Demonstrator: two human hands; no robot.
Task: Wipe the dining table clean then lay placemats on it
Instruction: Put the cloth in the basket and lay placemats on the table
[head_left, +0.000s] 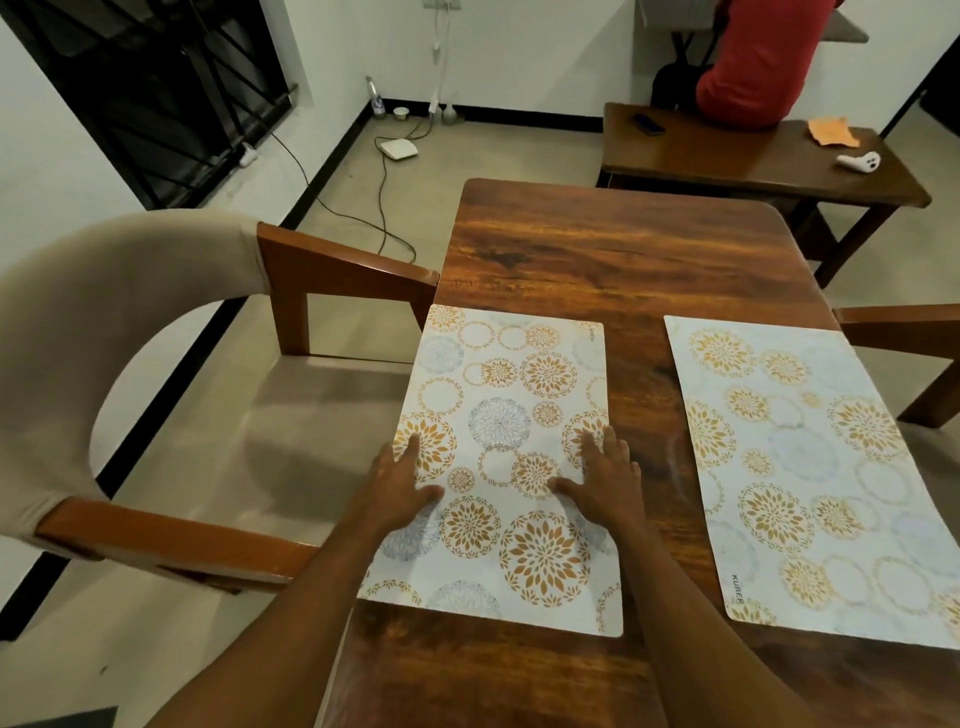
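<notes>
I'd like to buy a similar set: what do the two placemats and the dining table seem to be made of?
Left placemat and right placemat: thin, flat sheets with rounded corners and a printed floral pattern, probably plastic or vinyl, with a faint sheen. Dining table: wood or wood-look laminate with a glossy finish; it shows streaked brown grain and light reflections.

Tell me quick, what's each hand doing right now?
Left hand: open, fingers flat on the left placemat.
Right hand: open, flat on the same placemat.
</notes>
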